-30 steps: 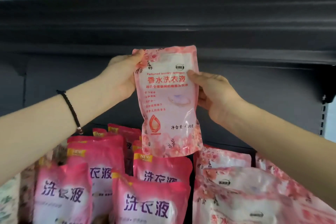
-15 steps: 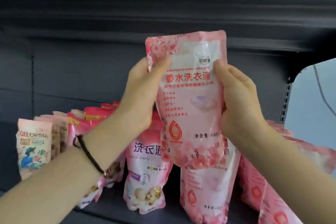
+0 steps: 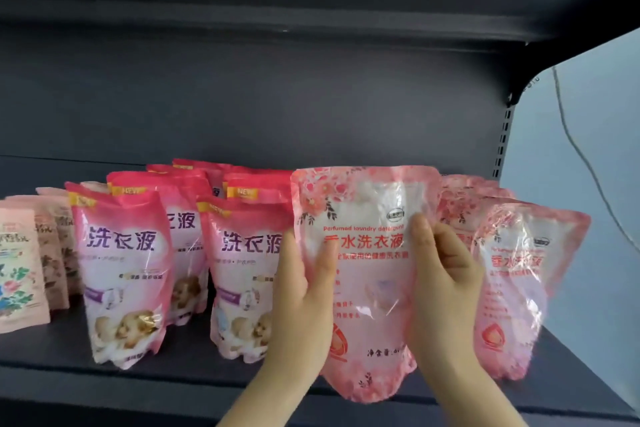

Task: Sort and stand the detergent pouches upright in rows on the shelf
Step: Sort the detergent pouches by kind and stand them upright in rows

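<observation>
Item in hand: pale pink pouch [image 3: 367,274], upright, label facing out, at the front of the shelf [image 3: 173,388]. Position: between the deep pink pouches [image 3: 124,274] on the left and the matching pale pink pouches [image 3: 512,288] on the right. Lower edge level with the shelf's front lip; contact with the shelf surface not determinable

Grip: left hand [image 3: 301,308] on the left side seam, right hand [image 3: 440,288] on the right side seam, both at about mid-height. Fingers of both hands curled round the edges, thumbs laid across the front face, holding the pouch and nothing else

Handling, as judged: soft film, liquid fill, glossy and probably slippery. Moderate weight, concentrated low. Expect sag and bulge under a tight squeeze, and forward collapse on release with the base not yet spread flat

Recommended hold: both side seams at mid-height or slightly above, with light, even pressure. Avoid pinching the top seal alone. Avoid pressing the belly

Placement: set down base first, in line with the matching pale pink pouches. Check for lean before letting go. Keep apart from the floral beige packs [image 3: 17,270] at the far left, apparently a different sort
</observation>
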The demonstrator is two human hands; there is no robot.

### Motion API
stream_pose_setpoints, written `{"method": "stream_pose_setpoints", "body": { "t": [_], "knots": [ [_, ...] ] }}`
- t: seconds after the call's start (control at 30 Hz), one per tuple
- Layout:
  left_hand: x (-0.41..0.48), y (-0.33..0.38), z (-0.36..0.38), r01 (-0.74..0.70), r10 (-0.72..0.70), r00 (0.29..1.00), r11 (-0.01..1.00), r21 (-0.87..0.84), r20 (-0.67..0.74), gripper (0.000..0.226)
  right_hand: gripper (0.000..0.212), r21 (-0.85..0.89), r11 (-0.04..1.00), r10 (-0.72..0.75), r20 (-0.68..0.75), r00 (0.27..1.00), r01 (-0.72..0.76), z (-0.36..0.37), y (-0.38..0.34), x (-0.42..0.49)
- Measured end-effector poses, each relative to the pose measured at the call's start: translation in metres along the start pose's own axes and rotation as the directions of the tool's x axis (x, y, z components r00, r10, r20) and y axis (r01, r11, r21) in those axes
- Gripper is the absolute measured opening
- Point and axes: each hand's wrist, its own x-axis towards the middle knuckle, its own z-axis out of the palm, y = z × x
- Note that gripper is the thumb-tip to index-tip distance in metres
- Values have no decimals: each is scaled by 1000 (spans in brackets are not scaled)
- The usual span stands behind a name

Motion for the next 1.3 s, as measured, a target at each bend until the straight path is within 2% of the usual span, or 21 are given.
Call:
{"method": "stream_pose_setpoints", "body": {
  "t": [0.1, 0.27, 0.53, 0.77, 0.93, 1.03, 1.1, 1.17, 1.3],
  "knots": [
    [-6, -19, 14, -75, 77, 996, 996, 51, -49, 30, 34, -19, 1000, 13, -72, 997, -14, -6, 21, -7],
    [-3, -43, 28, -160, 193, 966, 969, 187, -174, 49, 34, -11, 1000, 2, -133, 991, -3, -9, 40, -6],
    [12, -67, 37, -247, 308, 934, 923, 295, -182, 57, 30, -56, 997, -60, -185, 981, 50, -7, 59, 9],
    [13, -77, 45, -309, 368, 926, 867, 392, -83, 73, 31, -129, 989, -99, -171, 980, 77, -13, 67, 19],
    [-4, -75, 27, -280, 268, 959, 857, 432, 90, 83, 21, -204, 979, -36, -11, 999, 33, -30, 67, 9],
    [-26, -82, 11, -265, 159, 957, 825, 499, 244, 95, 43, -297, 955, 47, 105, 993, -14, -46, 74, -9],
    [-36, -87, 4, -239, 82, 951, 807, 540, 298, 102, 58, -398, 917, 69, 171, 983, 5, -54, 76, -20],
    [-38, -88, 1, -194, 14, 946, 823, 533, 323, 111, 62, -462, 886, 78, 213, 974, 30, -60, 79, -24],
    [-32, -87, 2, -190, -12, 932, 837, 514, 363, 115, 65, -485, 875, 124, 236, 964, 6, -62, 80, -20]
  ]
}}
